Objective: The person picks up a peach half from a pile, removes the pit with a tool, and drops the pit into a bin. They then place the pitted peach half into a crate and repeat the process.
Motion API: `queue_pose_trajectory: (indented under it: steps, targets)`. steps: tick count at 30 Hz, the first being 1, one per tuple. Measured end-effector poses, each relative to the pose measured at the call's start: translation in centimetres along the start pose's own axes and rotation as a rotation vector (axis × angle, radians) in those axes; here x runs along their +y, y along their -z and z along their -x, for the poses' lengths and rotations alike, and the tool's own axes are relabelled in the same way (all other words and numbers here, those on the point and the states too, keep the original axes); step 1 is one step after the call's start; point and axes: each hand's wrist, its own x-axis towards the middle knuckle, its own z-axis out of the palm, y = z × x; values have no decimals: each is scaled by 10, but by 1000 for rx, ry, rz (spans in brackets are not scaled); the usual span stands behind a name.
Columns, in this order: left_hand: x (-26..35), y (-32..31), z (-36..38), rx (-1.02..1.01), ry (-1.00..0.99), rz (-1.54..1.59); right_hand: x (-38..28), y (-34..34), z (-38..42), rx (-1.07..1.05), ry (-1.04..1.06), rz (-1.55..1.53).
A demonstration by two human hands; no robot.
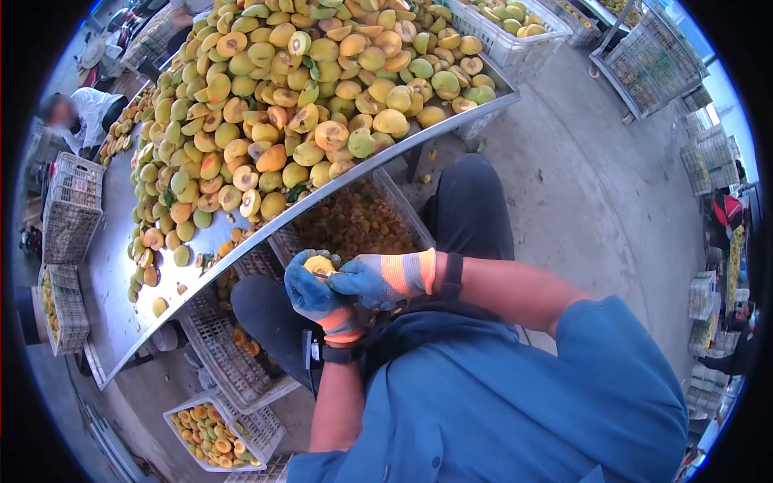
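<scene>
Heaped fruit covers the metal counter on the left. Below its edge, the left hand, gloved, cups a halved fruit over the lap. The right hand is curled just beside it, fingertips pressing onto the fruit.

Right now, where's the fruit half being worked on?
In the head view, the fruit half sits low and left of centre, cupped in the left hand with the right hand against it, just below the metal table edge, above a crate.
</scene>
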Motion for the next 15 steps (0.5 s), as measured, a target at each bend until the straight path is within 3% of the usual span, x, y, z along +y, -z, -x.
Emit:
queue_pose_trajectory:
  steps: [8, 10, 14, 15]
  targets:
    - [7, 5, -7, -177, 146, -7, 3, -5, 6, -23, -188, -482]
    - [3, 5, -4, -94, 367, 310, 6, -5, 5, -69, -264, -567]
    - [0, 7, -3, -167, 259, 191, -1, -10, 7, -11, -245, -503]
    - [-1, 6, -3, -140, 291, 206, 1, -11, 5, 28, -127, -352]
